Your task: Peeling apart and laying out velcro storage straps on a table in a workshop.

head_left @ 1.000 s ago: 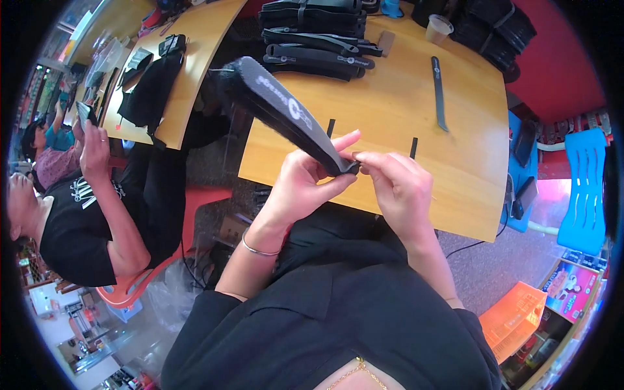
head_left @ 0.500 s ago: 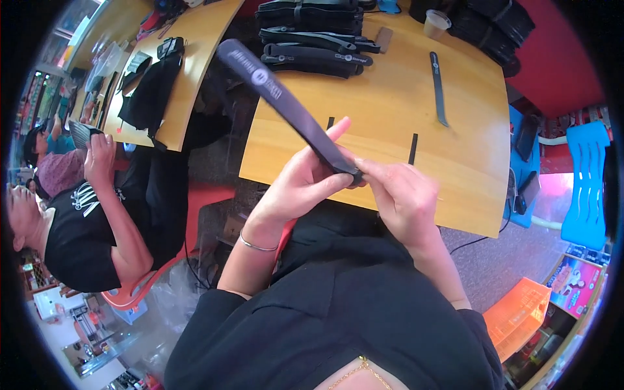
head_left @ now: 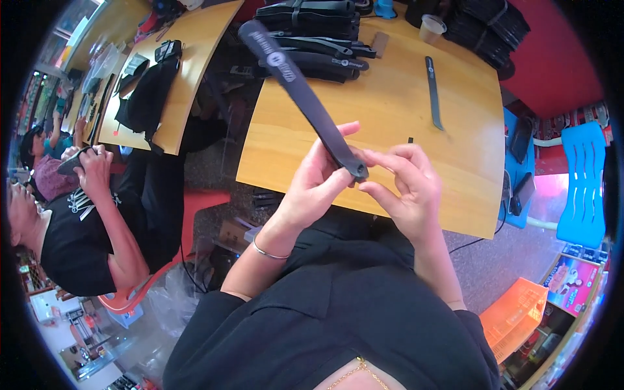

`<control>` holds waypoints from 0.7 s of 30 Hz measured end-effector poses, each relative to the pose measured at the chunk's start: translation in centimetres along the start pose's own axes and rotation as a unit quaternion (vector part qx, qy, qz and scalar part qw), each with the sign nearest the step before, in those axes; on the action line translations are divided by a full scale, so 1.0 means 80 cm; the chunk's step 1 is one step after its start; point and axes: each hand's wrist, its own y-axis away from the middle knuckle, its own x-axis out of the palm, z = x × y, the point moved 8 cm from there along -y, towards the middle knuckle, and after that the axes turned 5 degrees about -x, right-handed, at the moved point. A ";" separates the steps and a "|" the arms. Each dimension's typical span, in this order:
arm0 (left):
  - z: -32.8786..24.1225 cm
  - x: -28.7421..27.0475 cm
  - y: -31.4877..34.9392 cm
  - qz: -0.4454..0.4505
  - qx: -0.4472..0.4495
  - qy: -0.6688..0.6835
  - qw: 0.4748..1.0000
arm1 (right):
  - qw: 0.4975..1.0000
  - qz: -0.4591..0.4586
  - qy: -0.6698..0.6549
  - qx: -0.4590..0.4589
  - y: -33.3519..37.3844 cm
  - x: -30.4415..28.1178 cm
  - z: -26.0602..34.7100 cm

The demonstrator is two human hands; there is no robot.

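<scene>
The left hand (head_left: 312,192) grasps the lower end of a black webbing strap (head_left: 299,88), thumb lying over the near side and the forefinger stretched out beyond it. From that grip the strap slants up and to the left, its long free part rising clear of the fingers, with a pale printed mark near the rounded upper end. At the lower end — just past the left thumb — the strap narrows to a dark, folded-looking tip.

The right hand (head_left: 413,192) is close against that tip from the right: forefinger above, thumb below, the other fingers curled. Whether it pinches the tip or only rests beside it, I cannot tell. The tip thus lies between the two hands, near the front edge of a wooden counter (head_left: 377,123).

A silver bangle (head_left: 270,255) circles the left wrist. Beyond the right hand, a small black piece (head_left: 410,140) shows on the counter, and farther off lies a single flat strap (head_left: 433,91). Along the far side are a stack of dark straps (head_left: 312,65), a brown block (head_left: 379,44), a plastic cup (head_left: 431,29) and a dark bundle (head_left: 491,29). At left, a seated co-worker (head_left: 78,247) in black holds a dark item in raised hands.
</scene>
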 end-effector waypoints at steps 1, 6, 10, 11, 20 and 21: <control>-0.002 0.000 0.000 0.002 0.001 0.000 1.000 | 1.000 -0.002 0.002 -0.001 -0.002 0.002 -0.005; 0.004 -0.002 0.004 0.007 -0.032 0.000 0.999 | 0.994 -0.001 -0.102 -0.024 0.000 0.017 -0.019; 0.005 0.000 0.004 0.022 -0.037 0.003 0.999 | 0.982 -0.029 -0.187 0.008 0.002 0.020 -0.026; 0.008 0.003 0.004 0.054 -0.055 -0.016 0.997 | 0.987 -0.025 -0.156 -0.008 0.002 0.018 -0.026; 0.023 0.015 0.035 0.204 -0.161 -0.149 0.954 | 0.991 0.045 0.052 -0.113 -0.030 -0.030 0.009; 0.024 0.010 0.034 0.171 -0.169 -0.107 0.965 | 0.984 0.095 0.069 -0.135 -0.030 -0.022 0.014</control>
